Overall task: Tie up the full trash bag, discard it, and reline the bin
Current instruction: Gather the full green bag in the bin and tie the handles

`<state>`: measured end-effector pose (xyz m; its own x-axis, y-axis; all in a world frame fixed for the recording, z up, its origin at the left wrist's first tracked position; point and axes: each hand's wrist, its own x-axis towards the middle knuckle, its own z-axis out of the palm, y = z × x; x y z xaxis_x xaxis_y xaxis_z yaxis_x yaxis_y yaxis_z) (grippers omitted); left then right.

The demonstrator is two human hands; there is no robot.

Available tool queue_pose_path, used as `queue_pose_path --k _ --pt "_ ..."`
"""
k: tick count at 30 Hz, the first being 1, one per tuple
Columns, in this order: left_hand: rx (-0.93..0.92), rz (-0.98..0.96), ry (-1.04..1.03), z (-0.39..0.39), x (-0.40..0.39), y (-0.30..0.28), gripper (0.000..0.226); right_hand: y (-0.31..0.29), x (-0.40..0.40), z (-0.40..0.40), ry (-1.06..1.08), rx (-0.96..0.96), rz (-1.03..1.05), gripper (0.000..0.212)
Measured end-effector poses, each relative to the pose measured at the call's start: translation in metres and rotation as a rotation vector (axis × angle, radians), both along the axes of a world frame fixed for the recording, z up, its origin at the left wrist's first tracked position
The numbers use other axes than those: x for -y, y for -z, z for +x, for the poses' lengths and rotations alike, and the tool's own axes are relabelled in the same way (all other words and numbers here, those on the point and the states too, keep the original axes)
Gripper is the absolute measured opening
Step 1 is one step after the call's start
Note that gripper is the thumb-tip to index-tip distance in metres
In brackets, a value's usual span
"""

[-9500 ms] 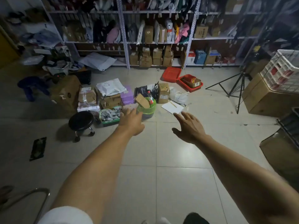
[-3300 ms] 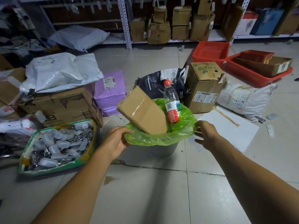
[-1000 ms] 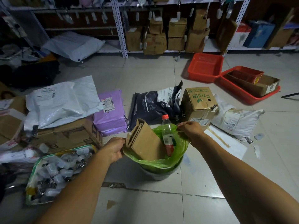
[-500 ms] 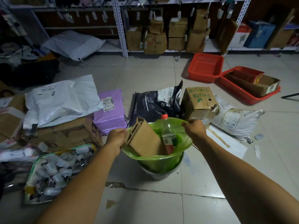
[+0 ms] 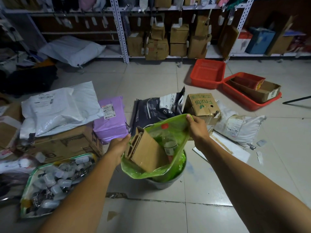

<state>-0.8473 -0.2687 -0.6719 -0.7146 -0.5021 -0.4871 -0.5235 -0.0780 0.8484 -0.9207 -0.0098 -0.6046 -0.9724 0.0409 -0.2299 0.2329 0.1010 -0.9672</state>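
Observation:
A green trash bag [image 5: 176,130] sits in a small grey bin [image 5: 165,182] on the tiled floor. Folded cardboard [image 5: 148,152] and a plastic bottle with a red cap [image 5: 169,142] stick up inside the bag. My right hand [image 5: 196,126] pinches the bag's far right rim and holds it lifted well above the bin. At the bag's left rim, beside the cardboard, my left hand [image 5: 120,143] grips the plastic. The bag's rim is off the bin edge on the far side.
Parcels crowd the bin: a purple mailer [image 5: 110,120], a dark pouch [image 5: 158,106], a "Fruits" carton [image 5: 202,106], a white sack [image 5: 240,126]. A tray of small bottles [image 5: 52,180] lies at the left. Red baskets [image 5: 208,73] and shelving stand behind.
Both hands took hold of the bag's rim and drew it up off the bin. In the last half second my right hand raised the far rim higher.

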Motion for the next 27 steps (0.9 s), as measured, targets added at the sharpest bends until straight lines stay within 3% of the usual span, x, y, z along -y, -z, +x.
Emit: queue_pose_path --k 6,15,20,23,27 --pt "0.035 0.072 0.114 -0.001 0.005 -0.009 0.012 -0.01 0.006 0.006 -0.084 -0.009 -0.08 0.028" --pt "-0.035 -0.033 -0.108 -0.007 0.004 -0.023 0.014 -0.012 0.008 0.013 -0.185 0.075 -0.024 0.012" --pt "0.055 -0.126 0.017 -0.012 -0.002 -0.019 0.022 -0.009 0.003 0.015 -0.269 0.098 0.056 0.012" --pt "0.087 -0.158 0.087 -0.017 -0.004 -0.02 0.043 -0.004 0.001 0.014 -0.305 0.092 0.086 0.011" --pt "0.059 -0.273 0.164 -0.024 -0.001 -0.016 0.031 0.0 -0.002 0.012 -0.291 0.079 0.106 0.012"
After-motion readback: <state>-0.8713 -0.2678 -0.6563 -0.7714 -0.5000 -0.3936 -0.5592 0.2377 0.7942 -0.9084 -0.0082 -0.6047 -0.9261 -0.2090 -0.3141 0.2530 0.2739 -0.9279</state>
